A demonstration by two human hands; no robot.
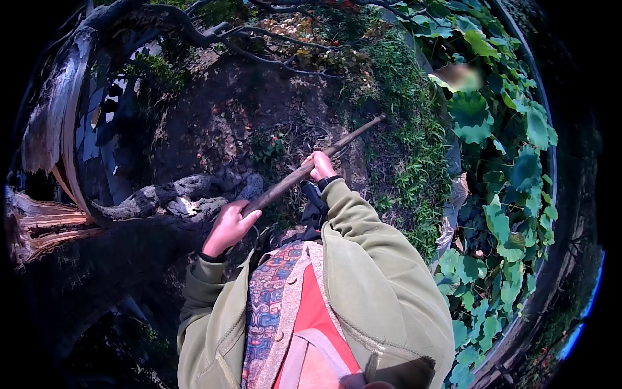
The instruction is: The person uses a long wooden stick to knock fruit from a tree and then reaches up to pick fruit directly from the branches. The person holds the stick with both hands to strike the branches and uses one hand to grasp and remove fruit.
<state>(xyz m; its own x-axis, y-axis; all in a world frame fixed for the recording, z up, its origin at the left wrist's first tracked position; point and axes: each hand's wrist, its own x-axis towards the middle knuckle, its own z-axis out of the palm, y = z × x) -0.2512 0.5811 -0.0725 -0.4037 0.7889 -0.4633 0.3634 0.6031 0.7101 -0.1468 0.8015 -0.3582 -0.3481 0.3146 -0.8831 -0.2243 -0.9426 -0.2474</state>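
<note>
Wooden and probably stiff, fairly light, the pole (282, 187), clasped by left hand (227, 228) and right hand (321, 167) set apart, should balance best held between them.

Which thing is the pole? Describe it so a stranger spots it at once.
Start at the broad green leaves along the right side, then go left to the olive jacket. Beyond it, the left hand and right hand grip the pole, which slants up to the right. It is brown, straight and slim, unlike the crooked branches at the top.
</note>
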